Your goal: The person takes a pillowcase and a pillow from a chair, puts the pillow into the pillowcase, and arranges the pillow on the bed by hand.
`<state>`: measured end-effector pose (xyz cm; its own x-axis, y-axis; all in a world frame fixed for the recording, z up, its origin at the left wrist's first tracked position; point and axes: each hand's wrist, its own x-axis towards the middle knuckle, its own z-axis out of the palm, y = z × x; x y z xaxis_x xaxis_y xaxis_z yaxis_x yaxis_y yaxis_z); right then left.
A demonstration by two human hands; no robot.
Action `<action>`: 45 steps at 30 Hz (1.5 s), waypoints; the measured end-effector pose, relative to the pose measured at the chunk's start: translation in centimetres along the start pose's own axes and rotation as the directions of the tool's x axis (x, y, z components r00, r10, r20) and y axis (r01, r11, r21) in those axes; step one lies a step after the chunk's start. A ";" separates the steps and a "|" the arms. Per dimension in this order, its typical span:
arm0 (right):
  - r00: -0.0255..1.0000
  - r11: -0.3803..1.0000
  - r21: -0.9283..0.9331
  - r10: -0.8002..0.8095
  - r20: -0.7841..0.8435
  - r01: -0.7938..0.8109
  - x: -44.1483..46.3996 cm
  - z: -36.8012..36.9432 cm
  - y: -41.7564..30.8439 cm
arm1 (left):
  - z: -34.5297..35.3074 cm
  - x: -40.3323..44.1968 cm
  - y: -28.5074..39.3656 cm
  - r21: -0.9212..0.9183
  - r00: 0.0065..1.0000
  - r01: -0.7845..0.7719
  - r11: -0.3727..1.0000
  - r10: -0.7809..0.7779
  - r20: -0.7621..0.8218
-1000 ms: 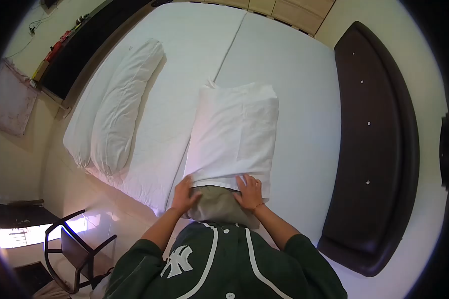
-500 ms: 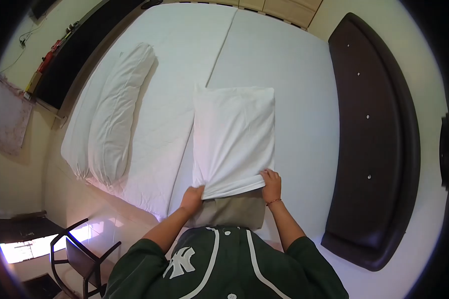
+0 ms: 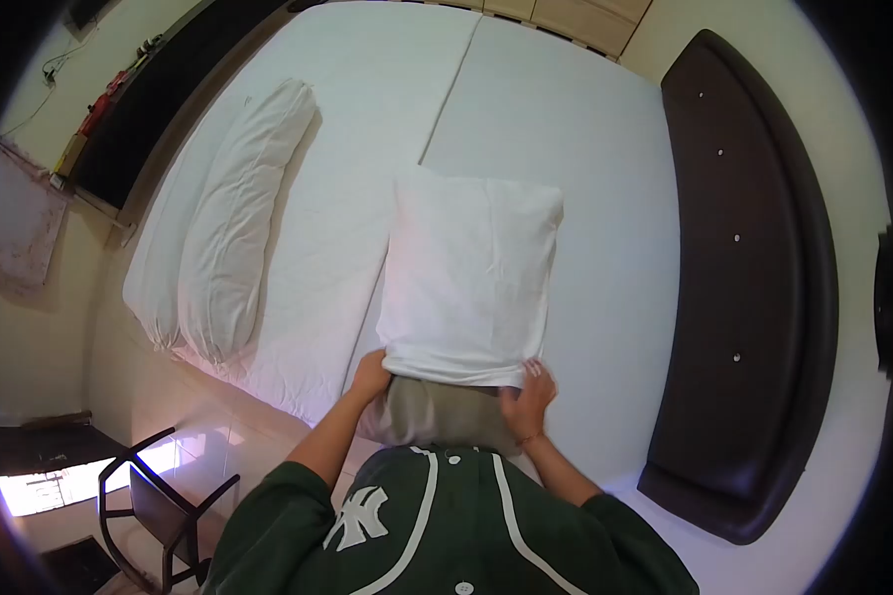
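Note:
A white pillowcase (image 3: 471,278) lies over most of a grey-beige pillow (image 3: 432,412), whose bare end sticks out toward my body. The case's open edge is bunched in a folded band across the pillow. At its left corner my left hand (image 3: 371,375) is closed on the edge, the fingertips partly hidden by the cloth. My right hand (image 3: 532,399) grips the right corner, fingers over the white cloth and thumb by the bare pillow; it is slightly blurred.
White-sheeted mattresses (image 3: 357,129) meet at a seam. Two white bolsters (image 3: 233,228) lie along the left side. A dark padded headboard (image 3: 734,297) stands at right. A dark chair (image 3: 164,511) is at lower left, and wooden drawers (image 3: 585,20) are at the far end.
The pillowcase's diagonal creases have smoothed out and its edge sits straighter and slightly farther from me. My left hand has moved up and left; the right has shifted toward me.

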<state>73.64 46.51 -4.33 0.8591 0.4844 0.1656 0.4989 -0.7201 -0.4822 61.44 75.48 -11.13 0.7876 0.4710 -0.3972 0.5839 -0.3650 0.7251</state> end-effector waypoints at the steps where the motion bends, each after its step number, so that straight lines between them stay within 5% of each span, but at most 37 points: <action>1: 0.975 0.971 0.198 -0.163 0.153 0.131 -0.9 -0.2 -1.2 | -0.6 0.5 1.3 -0.046 0.997 -0.080 0.996 0.081 0.014; 3: 0.815 0.809 0.496 -0.499 0.296 0.315 -1.3 -0.7 -5.1 | -2.4 0.5 8.0 -0.172 0.973 -0.232 0.957 0.230 -0.031; 5: 0.906 0.906 0.223 -0.396 0.148 0.359 -0.1 -2.0 -8.1 | -2.2 0.8 12.4 -0.101 0.944 -0.328 0.939 0.323 -0.063; 8: 0.991 0.990 -0.016 -0.137 -0.008 0.137 1.5 -1.3 -8.9 | 0.5 1.3 15.7 -0.002 0.922 -0.346 0.938 0.340 -0.188; 12: 0.966 0.805 0.593 0.153 -0.206 0.000 3.2 -1.4 -1.1 | -1.8 -1.2 22.3 -0.166 0.830 -0.452 0.876 0.345 -0.437; 15: 0.928 0.836 0.544 0.146 -0.341 0.068 5.5 -8.0 -0.6 | 0.0 2.2 19.6 -0.430 0.894 -0.279 0.859 0.069 -0.442; 16: 0.917 0.864 0.496 0.121 -0.380 0.091 6.0 -9.2 -0.6 | 0.0 2.3 21.1 -0.494 0.905 -0.321 0.808 0.108 -0.411; 17: 0.904 0.888 0.447 0.096 -0.418 0.113 6.4 -9.8 -0.6 | 0.8 2.1 22.8 -0.440 0.917 -0.313 0.842 0.147 -0.372; 18: 0.892 0.935 0.324 0.017 -0.451 0.146 6.7 -9.5 0.0 | 5.7 4.5 23.2 -0.180 0.736 -0.485 0.856 0.288 -0.613; 20: 0.857 0.916 0.390 0.123 -0.501 0.097 7.2 -10.2 0.6 | 1.9 -2.6 33.1 -0.359 0.851 -0.524 0.772 0.468 -0.237; 24: 0.801 0.947 0.295 0.076 -0.593 0.129 8.4 -12.7 0.7 | 2.4 1.1 30.5 -0.435 0.920 -0.366 0.823 0.249 -0.303; 25: 0.776 0.960 0.237 0.035 -0.630 0.148 9.2 -12.5 0.8 | 2.2 -1.3 33.5 -0.385 0.869 -0.464 0.798 0.323 -0.375; 27: 0.827 0.966 0.236 0.045 -0.561 0.108 8.3 -11.8 0.1 | 2.0 -5.1 36.5 -0.334 0.821 -0.569 0.751 0.538 -0.191; 28: 0.849 0.968 0.232 0.044 -0.526 0.094 8.2 -11.4 -0.3 | 1.5 -5.5 36.3 -0.400 0.811 -0.567 0.720 0.572 -0.120; 29: 0.845 0.958 0.187 -0.087 -0.528 0.216 8.1 -11.0 -1.1 | 1.8 -4.0 34.5 -0.429 0.748 -0.659 0.617 0.598 -0.288; 31: 0.790 0.896 0.094 -0.328 -0.518 0.434 7.2 -10.2 -3.0 | 0.4 -2.0 29.6 -0.447 0.835 -0.540 0.713 0.388 -0.390; 35: 0.813 0.790 0.220 -0.582 -0.027 0.573 2.9 -3.4 -4.2 | -1.4 -4.5 15.8 -0.119 0.886 -0.396 0.910 0.345 -0.311; 37: 0.685 0.743 0.386 -0.662 0.304 0.546 0.1 0.4 -4.0 | 0.5 -5.9 5.7 -0.220 0.922 -0.324 0.920 0.255 -0.292; 38: 0.633 0.693 0.501 -0.705 0.319 0.519 -0.6 1.7 -3.4 | -0.7 -8.2 4.1 -0.084 0.980 -0.107 0.991 0.091 -0.179; 40: 0.510 0.564 0.708 -0.795 0.328 0.424 -1.6 3.1 -2.2 | -0.3 -9.1 -1.4 -0.068 0.971 -0.052 0.996 0.034 -0.239; 43: 0.656 0.813 0.422 -0.576 0.487 0.401 1.4 2.5 -0.5 | -0.7 -9.8 -0.9 -0.006 0.932 0.097 0.995 -0.092 -0.351; 45: 0.798 0.826 0.258 -0.556 0.231 0.501 4.5 -1.4 -2.9 | -0.4 -9.3 0.1 0.019 0.918 0.115 0.993 -0.099 -0.385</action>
<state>76.20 50.06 -1.02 0.3818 0.9020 0.2016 0.8131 -0.2241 -0.5372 54.08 71.43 -7.14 0.5894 0.7775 -0.2192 0.6739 -0.3236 0.6642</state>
